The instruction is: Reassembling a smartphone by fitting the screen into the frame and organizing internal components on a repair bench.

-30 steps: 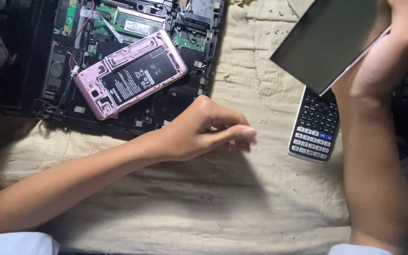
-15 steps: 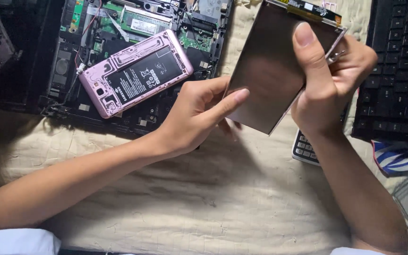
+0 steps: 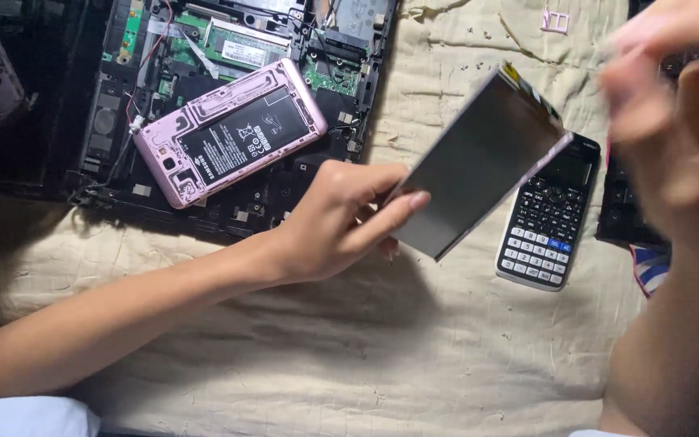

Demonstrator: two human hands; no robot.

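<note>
Half a second ago both hands gripped the flat grey rectangular display panel (image 3: pixel 479 166); now only the left hand (image 3: pixel 341 222) has it, its fingers (image 3: pixel 394 212) pinched on the lower left corner, thumb on the matte face. The panel stands tilted above the cloth, its upper right edge over the top of the black calculator with white and grey keys (image 3: pixel 550 214). The right hand (image 3: pixel 677 121) has let go and drawn off to the right, close to the camera and blurred; whether its fingers are curled or loose I cannot tell.

The panel looks thin and stiff, with a dull, smooth face and a narrow band with yellow patches along its top edge. Beneath lies a cream quilted cloth (image 3: pixel 349 356), creased and nubbly. To the upper left a pink opened phone body with a black rectangular battery (image 3: pixel 232 133) rests on the bare boards of a black opened laptop base with green circuit boards (image 3: pixel 228 36).
</note>
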